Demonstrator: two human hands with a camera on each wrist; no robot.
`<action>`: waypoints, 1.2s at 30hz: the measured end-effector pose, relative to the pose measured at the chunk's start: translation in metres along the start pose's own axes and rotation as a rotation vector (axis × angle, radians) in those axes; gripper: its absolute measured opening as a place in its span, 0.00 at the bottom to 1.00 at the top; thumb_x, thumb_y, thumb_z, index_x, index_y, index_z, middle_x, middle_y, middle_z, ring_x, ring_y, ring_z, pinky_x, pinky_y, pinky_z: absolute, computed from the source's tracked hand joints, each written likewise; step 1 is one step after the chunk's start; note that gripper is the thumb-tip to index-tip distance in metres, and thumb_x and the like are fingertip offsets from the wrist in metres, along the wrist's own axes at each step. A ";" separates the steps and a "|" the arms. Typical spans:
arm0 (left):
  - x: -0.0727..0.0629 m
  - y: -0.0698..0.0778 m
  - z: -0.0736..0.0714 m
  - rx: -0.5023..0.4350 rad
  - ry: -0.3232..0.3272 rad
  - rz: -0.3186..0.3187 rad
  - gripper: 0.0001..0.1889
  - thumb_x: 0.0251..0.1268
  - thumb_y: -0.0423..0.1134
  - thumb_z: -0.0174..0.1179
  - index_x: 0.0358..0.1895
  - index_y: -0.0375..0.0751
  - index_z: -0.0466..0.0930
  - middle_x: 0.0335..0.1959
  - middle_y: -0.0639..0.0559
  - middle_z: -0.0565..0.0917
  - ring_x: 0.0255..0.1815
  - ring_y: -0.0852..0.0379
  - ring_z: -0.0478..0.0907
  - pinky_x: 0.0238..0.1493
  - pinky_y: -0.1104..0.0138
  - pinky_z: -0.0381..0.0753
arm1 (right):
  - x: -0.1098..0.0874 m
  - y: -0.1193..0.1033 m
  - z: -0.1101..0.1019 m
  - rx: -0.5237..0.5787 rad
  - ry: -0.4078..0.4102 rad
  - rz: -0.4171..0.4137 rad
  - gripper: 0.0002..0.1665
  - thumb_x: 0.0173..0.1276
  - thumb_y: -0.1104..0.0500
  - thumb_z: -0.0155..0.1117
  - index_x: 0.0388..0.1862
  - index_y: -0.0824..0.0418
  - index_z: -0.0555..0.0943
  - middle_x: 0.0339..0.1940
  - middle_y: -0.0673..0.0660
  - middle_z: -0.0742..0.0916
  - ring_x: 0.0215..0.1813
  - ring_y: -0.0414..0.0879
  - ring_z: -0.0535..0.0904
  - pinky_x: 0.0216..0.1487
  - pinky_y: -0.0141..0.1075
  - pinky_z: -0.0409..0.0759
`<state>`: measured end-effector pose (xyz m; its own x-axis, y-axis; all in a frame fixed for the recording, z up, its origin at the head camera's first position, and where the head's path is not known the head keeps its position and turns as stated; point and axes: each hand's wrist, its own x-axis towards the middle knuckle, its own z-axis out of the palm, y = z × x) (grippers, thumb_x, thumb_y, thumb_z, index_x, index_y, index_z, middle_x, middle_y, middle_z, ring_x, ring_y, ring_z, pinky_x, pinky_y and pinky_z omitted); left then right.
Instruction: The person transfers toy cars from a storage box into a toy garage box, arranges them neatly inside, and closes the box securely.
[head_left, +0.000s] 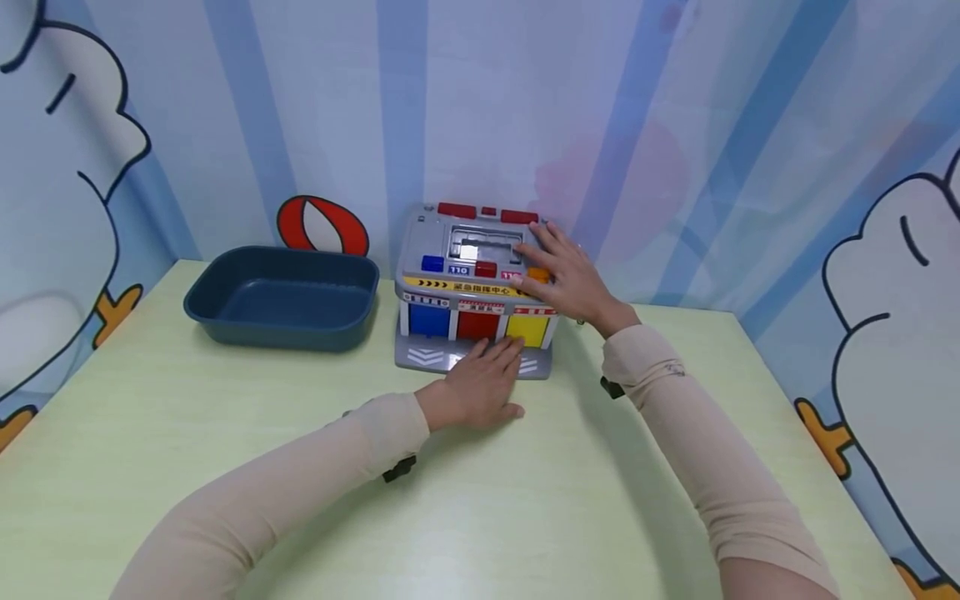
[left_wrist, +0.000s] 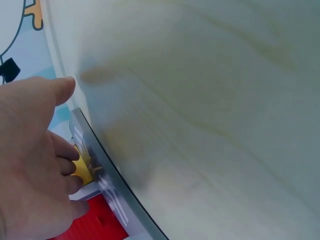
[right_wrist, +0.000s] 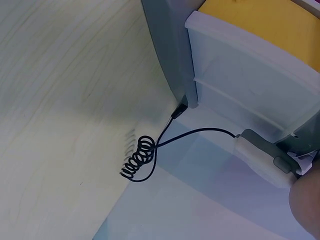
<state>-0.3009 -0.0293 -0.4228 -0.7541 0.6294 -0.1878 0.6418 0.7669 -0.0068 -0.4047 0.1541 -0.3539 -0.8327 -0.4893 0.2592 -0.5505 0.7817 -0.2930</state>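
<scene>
A grey toy garage (head_left: 427, 237) stands at the back of the table, its front showing a blue door (head_left: 429, 321), a red door (head_left: 477, 324) and a yellow door (head_left: 527, 330). On the right part of its roof rests my right hand (head_left: 570, 279), fingers spread near the orange light. My left hand (head_left: 480, 387) reaches over the front ramp (head_left: 420, 354), fingers extended toward the red and yellow doors; whether the tips touch them I cannot tell. From the garage's side hangs a coiled black cord (right_wrist: 141, 156), joined to a white and grey handset-like piece (right_wrist: 262, 160).
An oval dark blue basin (head_left: 281, 333) sits left of the garage on the pale table (head_left: 480, 517). Behind hangs a striped blue curtain (head_left: 322, 108) with cartoon figures, close to the table's back edge.
</scene>
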 end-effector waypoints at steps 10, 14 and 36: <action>0.002 -0.001 -0.001 -0.004 0.001 -0.002 0.45 0.72 0.64 0.49 0.81 0.41 0.46 0.84 0.47 0.39 0.85 0.47 0.36 0.82 0.49 0.38 | 0.001 0.001 0.001 -0.003 0.000 0.004 0.44 0.68 0.29 0.53 0.78 0.46 0.64 0.85 0.52 0.53 0.86 0.50 0.37 0.80 0.64 0.43; 0.003 -0.001 0.000 -0.002 0.003 -0.003 0.45 0.72 0.64 0.48 0.81 0.40 0.46 0.84 0.47 0.39 0.85 0.47 0.36 0.82 0.50 0.38 | 0.001 0.001 0.002 -0.004 0.002 0.003 0.44 0.68 0.29 0.52 0.78 0.46 0.65 0.85 0.52 0.53 0.86 0.50 0.37 0.80 0.64 0.43; 0.005 0.003 0.000 0.020 0.010 -0.030 0.44 0.73 0.64 0.48 0.80 0.40 0.47 0.84 0.46 0.41 0.85 0.46 0.37 0.82 0.48 0.36 | 0.000 0.000 0.003 0.011 0.003 0.022 0.43 0.69 0.30 0.53 0.78 0.46 0.65 0.85 0.51 0.53 0.86 0.49 0.37 0.80 0.64 0.41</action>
<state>-0.3030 -0.0236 -0.4235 -0.7743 0.6073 -0.1778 0.6214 0.7828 -0.0324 -0.4046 0.1530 -0.3562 -0.8444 -0.4709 0.2555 -0.5328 0.7880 -0.3085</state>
